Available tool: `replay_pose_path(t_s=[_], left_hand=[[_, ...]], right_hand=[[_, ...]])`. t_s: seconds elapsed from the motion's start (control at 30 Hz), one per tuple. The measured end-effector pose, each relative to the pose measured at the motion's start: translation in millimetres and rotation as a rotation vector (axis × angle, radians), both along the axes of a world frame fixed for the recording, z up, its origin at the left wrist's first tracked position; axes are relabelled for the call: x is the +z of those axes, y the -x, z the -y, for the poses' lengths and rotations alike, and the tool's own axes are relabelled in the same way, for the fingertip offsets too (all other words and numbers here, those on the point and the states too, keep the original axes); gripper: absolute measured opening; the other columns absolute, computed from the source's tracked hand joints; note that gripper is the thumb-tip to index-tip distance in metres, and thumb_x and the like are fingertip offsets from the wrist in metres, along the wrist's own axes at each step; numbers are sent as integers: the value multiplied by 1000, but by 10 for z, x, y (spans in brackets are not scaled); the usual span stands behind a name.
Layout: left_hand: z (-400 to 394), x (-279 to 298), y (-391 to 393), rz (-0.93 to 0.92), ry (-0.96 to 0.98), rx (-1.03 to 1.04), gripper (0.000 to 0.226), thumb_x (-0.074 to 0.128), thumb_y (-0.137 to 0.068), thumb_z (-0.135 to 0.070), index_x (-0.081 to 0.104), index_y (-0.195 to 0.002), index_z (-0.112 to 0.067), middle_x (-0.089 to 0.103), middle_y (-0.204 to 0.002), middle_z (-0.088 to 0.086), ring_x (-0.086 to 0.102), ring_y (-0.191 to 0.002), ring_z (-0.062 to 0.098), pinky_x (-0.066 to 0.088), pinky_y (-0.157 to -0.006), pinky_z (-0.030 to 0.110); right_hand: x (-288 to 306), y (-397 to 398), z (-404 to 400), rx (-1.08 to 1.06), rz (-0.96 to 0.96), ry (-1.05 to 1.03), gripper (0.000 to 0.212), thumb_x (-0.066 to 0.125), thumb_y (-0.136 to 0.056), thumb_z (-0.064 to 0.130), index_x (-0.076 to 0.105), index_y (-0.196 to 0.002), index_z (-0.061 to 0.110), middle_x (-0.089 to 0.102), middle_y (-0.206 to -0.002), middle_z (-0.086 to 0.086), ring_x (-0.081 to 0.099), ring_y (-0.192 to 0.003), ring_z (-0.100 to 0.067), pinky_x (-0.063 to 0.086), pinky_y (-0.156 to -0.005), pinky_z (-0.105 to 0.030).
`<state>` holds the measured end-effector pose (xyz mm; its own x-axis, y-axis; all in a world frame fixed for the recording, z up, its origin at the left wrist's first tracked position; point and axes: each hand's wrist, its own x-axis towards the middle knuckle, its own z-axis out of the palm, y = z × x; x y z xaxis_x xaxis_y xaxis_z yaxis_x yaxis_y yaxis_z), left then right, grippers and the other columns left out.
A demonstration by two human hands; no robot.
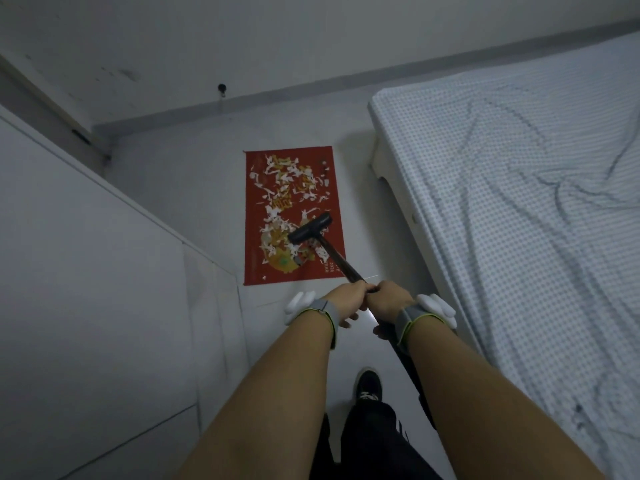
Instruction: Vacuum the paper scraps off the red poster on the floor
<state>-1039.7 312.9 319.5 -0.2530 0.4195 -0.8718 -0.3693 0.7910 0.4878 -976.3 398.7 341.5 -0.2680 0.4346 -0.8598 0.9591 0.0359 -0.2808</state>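
A red poster [254, 237] lies flat on the pale floor ahead of me, strewn with several white paper scraps [287, 178], thickest over its upper and middle parts. The vacuum's black T-shaped head [310, 228] rests on the poster's right middle, tilted, among the scraps. Its dark wand [337, 261] runs back to my hands. My left hand [346, 301] and my right hand [389, 301] are side by side, both closed around the wand just below the poster's near edge. The lower wand is hidden behind my right forearm.
A bed [519, 202] with a checked sheet fills the right side, its white frame close to the poster's right edge. White cabinet panels [86, 289] line the left. A wall with a grey skirting [277, 95] closes the far end. My black shoe [369, 386] stands on the floor strip.
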Motion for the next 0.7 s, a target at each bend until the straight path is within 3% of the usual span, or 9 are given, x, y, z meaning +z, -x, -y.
replay_pose_path(t_s=[0.1, 0.17, 0.23, 0.33, 0.4, 0.47, 0.57, 0.7], left_hand=[[57, -10, 148, 8, 13, 7, 46, 33, -96, -42, 59, -128, -21, 69, -109, 4, 64, -106, 25, 53, -96, 42], [59, -19, 267, 14, 25, 7, 48, 28, -98, -39, 59, -128, -18, 73, -106, 6, 66, -105, 24, 53, -96, 41], [77, -53, 317, 35, 44, -5, 50, 25, -98, -39, 58, -128, -16, 75, -102, 7, 67, -103, 23, 54, -95, 40], [-18, -150, 419, 63, 81, -30, 49, 25, -96, -40, 58, -126, -18, 77, -96, 6, 69, -98, 22, 54, -93, 38], [-78, -163, 466, 55, 113, -50, 48, 26, -96, -40, 56, -125, -16, 77, -95, 8, 70, -95, 22, 55, -90, 37], [-166, -176, 517, 39, 150, -85, 49, 24, -97, -38, 53, -127, -13, 76, -100, 10, 69, -96, 22, 55, -89, 37], [-296, -186, 619, 35, 191, -148, 51, 20, -99, -38, 49, -132, -11, 74, -108, 10, 67, -100, 22, 52, -95, 39], [-365, -173, 754, 23, 213, -117, 47, 22, -100, -36, 43, -135, -12, 70, -116, 10, 66, -106, 24, 51, -98, 41]], right_hand=[[-34, 129, 46, -47, -36, 31, 20, 52, -98, 15, 44, -116, 9, 64, -102, -24, 73, -82, -39, 63, -67, -51], [-96, 237, 36, -74, -55, 78, 32, 50, -100, 24, 41, -130, 21, 63, -102, -24, 70, -78, -37, 63, -59, -43], [-208, 299, 18, -42, -57, 96, 48, 51, -99, 30, 35, -143, 19, 64, -102, -24, 67, -74, -34, 59, -54, -36], [-437, 448, -85, -22, -18, 97, 54, 54, -96, 32, 37, -143, 14, 64, -110, -25, 70, -87, -37, 62, -69, -43], [-543, 499, -129, 23, -10, 119, 48, 54, -94, 29, 46, -137, 9, 66, -113, -26, 70, -89, -36, 60, -86, -48], [-638, 594, -184, 82, 13, 117, 38, 53, -97, 22, 55, -130, 2, 68, -115, -25, 70, -93, -35, 58, -93, -49], [-816, 717, -300, 165, 45, 101, 38, 52, -99, 17, 51, -132, 0, 64, -125, -23, 66, -95, -31, 56, -96, -47], [-900, 810, -338, 73, 59, 116, 43, 58, -92, 11, 51, -133, 2, 65, -112, -19, 62, -90, -32, 58, -86, -43]])
